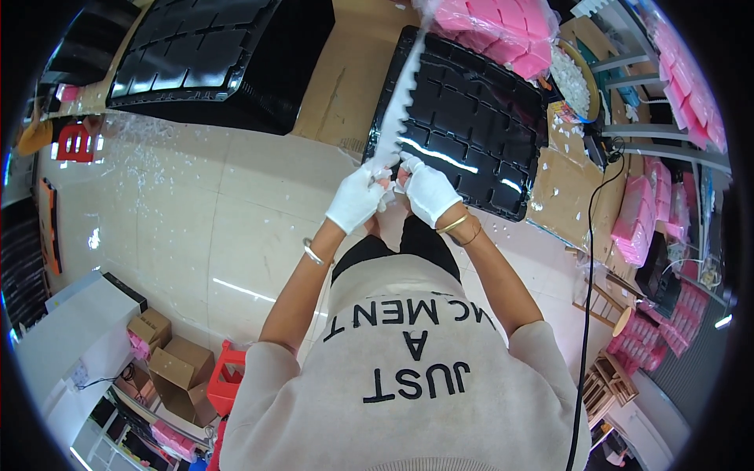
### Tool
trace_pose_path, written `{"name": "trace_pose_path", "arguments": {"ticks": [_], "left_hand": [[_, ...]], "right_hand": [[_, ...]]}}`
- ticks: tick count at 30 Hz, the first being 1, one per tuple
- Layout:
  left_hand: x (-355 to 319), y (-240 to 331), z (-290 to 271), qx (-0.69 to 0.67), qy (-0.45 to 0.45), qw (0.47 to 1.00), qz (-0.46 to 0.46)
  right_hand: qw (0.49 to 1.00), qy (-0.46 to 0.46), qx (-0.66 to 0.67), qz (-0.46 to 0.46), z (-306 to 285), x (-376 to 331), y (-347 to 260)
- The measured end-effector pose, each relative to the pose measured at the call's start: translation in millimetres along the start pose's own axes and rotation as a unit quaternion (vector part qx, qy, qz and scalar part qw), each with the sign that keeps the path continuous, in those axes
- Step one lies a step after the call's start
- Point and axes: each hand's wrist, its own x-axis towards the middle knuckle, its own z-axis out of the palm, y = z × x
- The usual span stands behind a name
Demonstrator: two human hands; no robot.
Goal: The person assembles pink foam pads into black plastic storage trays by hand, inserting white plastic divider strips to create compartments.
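A long white strip (400, 100) with a notched right edge runs from my hands up past the far side of the black tray. My left hand (355, 198), in a white glove with bare fingertips, is closed round the strip's near end. Right beside it, my right hand (430, 191), gloved the same way, has its fingers pinched together at the strip's edge; what lies between them is hidden. Under the strip, the black tray (479, 118) with rows of rectangular cells rests on the cardboard-covered table (334, 86).
A tall black stack of trays (188, 59) stands at the far left. Pink pieces in clear plastic (503, 31) lie beyond the tray, by a tub of white scraps (571, 82). A black cable (589, 298) hangs on the right. White scraps litter the floor (157, 188).
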Motion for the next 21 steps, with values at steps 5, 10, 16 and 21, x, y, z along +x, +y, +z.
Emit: {"name": "trace_pose_path", "arguments": {"ticks": [5,10,16,21], "left_hand": [[13,10,4,0.147,-0.027,0.988,-0.028],[14,3,3,0.044,0.002,0.999,-0.014],[6,11,9,-0.223,0.052,0.973,-0.016],[4,17,19,-0.202,0.119,0.972,-0.027]], "right_hand": [[0.999,0.043,-0.009,-0.012,1,6,20],[0.983,0.146,0.106,0.031,-10,-5,22],[0.971,0.159,0.173,0.045,0,-31,19],[0.952,0.163,0.253,0.052,13,-38,22]]}}
